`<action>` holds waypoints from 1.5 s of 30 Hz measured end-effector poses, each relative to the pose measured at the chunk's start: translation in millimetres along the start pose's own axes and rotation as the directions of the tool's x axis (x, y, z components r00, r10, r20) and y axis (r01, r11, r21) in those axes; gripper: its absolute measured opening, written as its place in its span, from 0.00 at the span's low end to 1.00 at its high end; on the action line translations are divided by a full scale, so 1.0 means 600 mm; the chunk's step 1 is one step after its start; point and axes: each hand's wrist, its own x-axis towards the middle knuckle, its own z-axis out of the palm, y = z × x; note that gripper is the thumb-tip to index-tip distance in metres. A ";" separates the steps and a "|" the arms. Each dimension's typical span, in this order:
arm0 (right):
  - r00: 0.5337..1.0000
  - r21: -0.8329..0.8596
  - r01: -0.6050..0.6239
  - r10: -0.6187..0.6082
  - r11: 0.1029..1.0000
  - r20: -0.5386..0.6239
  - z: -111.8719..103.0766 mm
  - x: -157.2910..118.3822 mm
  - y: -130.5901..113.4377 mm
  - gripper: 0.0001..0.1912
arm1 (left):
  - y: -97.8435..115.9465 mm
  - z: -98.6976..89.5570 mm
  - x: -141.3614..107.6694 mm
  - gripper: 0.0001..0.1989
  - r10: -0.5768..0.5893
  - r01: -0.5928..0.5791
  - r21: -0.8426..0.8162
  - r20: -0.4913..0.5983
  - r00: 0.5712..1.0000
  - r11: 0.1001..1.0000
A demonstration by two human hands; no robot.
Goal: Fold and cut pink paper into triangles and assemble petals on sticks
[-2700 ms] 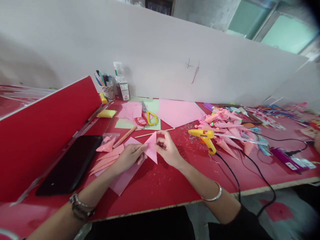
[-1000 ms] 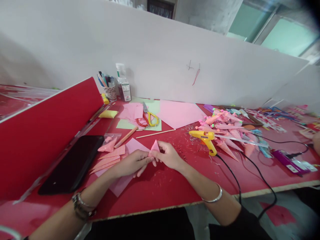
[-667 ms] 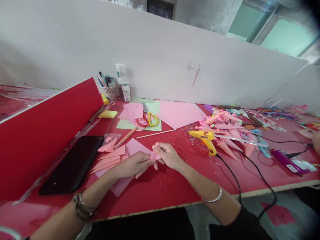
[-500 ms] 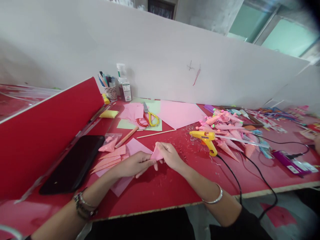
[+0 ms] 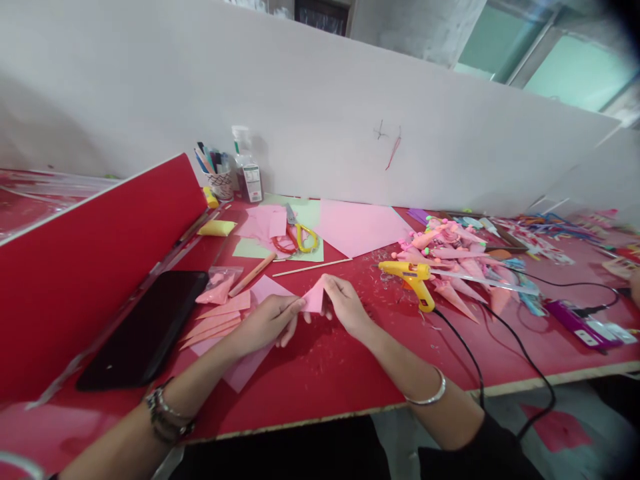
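Observation:
A small piece of pink paper [image 5: 315,299] is held between my two hands over the red table. My left hand [image 5: 273,321] pinches its left corner between thumb and fingers. My right hand [image 5: 346,308] grips its upper right corner, with fingertips partly hidden behind it. Beneath my left hand and forearm lie a larger pink sheet [image 5: 267,290] and several cut pink strips [image 5: 220,320]. A thin stick [image 5: 313,268] lies just beyond my hands.
A yellow glue gun [image 5: 413,277] with a black cable lies right of my hands, before a pile of pink cones [image 5: 450,253]. Scissors [image 5: 299,237] rest on paper behind. At left are a black phone [image 5: 145,330] and a red panel [image 5: 100,267]; another person's hand shows far right.
The pink paper has opened out wider between my hands. My right hand has shifted slightly up and right, and my left fingers have moved back to the paper's left corner.

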 end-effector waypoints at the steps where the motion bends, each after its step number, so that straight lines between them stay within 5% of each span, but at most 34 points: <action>1: 0.998 -0.005 -0.006 0.006 1.000 0.061 0.001 0.000 0.000 0.22 | 0.000 -0.001 0.000 0.26 -0.003 0.003 0.004 -0.026 1.000 1.000; 4: 0.982 -0.075 -0.020 0.034 0.997 0.186 0.004 -0.002 -0.001 0.22 | -0.001 -0.001 0.001 0.23 -0.005 0.006 0.009 -0.084 0.996 1.000; 12: 0.975 -0.077 0.046 -0.028 0.996 0.222 0.007 -0.005 -0.001 0.10 | 0.001 -0.007 0.008 0.21 -0.049 0.026 -0.098 -0.236 0.971 0.995; 17: 0.978 -0.089 0.039 -0.020 0.995 0.206 0.006 -0.005 -0.005 0.13 | 0.005 -0.011 0.006 0.17 -0.003 0.001 -0.009 -0.276 0.961 1.000; 27: 0.977 -0.169 0.100 -0.065 0.981 0.201 0.001 -0.006 -0.005 0.16 | 0.013 -0.006 0.000 0.17 -0.053 0.038 -0.129 -0.117 0.992 0.991; 33: 0.945 -0.189 0.109 -0.042 0.976 0.325 -0.008 -0.008 -0.013 0.17 | 0.000 -0.007 -0.004 0.18 -0.030 0.072 -0.238 0.174 0.984 0.969; 39: 0.939 -0.192 0.127 -0.056 0.973 0.338 -0.011 -0.008 -0.018 0.17 | -0.006 -0.008 -0.008 0.19 -0.109 0.137 -0.179 0.159 0.981 0.974; 45: 0.949 -0.046 0.053 -0.036 0.998 0.313 -0.010 -0.005 -0.017 0.18 | 0.000 -0.010 -0.006 0.18 -0.051 0.081 -0.219 0.138 0.989 0.972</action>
